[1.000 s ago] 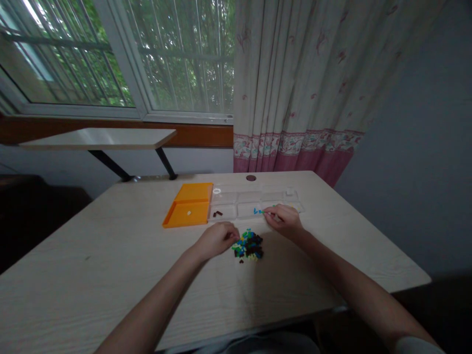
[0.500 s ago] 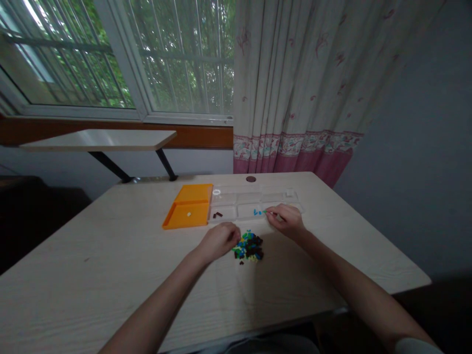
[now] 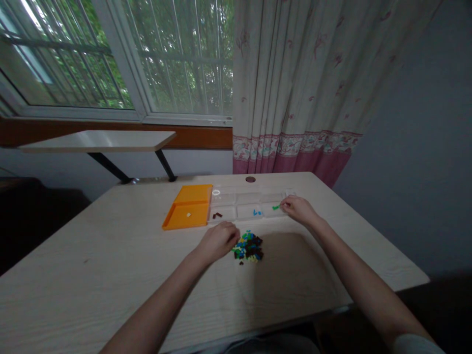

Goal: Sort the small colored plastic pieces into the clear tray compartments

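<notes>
Left hand (image 3: 218,240) curled loosely beside the brick pile (image 3: 248,246) on the surface (image 3: 110,255); right hand (image 3: 299,208) pinching a green piece (image 3: 276,207), long axis roughly left-right, over the clear tray (image 3: 236,199). Grip detail too small to discern.

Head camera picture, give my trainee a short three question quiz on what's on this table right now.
1. True or false: the green piece lies in the same compartment of the clear tray as the blue pieces.
2. Which hand is beside the mixed pile? A) left hand B) right hand
3. Fill in: the orange lid lies at the tray's ___ end, seen from the camera.

Key: 1 false, the green piece is one compartment further right. 2 A. 3 left.
</notes>
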The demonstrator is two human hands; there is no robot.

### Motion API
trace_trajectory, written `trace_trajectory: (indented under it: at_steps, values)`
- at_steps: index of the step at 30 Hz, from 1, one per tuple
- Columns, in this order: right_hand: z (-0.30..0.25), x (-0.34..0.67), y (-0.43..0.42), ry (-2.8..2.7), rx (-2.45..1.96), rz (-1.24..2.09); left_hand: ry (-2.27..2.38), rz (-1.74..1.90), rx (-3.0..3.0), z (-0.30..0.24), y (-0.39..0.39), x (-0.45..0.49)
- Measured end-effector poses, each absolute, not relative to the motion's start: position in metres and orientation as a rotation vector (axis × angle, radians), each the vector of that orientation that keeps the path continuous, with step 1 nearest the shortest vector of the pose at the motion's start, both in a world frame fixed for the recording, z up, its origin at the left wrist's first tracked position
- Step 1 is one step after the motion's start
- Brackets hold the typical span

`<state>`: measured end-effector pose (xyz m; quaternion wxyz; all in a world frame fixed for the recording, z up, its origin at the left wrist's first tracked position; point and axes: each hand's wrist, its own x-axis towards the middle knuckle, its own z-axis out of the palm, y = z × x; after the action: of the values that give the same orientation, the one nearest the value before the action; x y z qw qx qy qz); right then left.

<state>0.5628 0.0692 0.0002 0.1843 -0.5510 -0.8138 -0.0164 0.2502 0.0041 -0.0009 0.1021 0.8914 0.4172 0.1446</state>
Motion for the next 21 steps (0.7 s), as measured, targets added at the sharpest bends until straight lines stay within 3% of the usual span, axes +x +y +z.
trace_trajectory:
  at_steps: [9, 21]
  values:
    - [0.002, 0.559, 0.066, -2.272, -1.513, -0.030, 1.291, 0.446, 2.596, 0.000, 0.007, 0.244]
    - [0.002, 0.499, 0.032, -2.454, -1.108, 0.012, 1.178, 0.437, 2.669, -0.005, 0.013, 0.241]
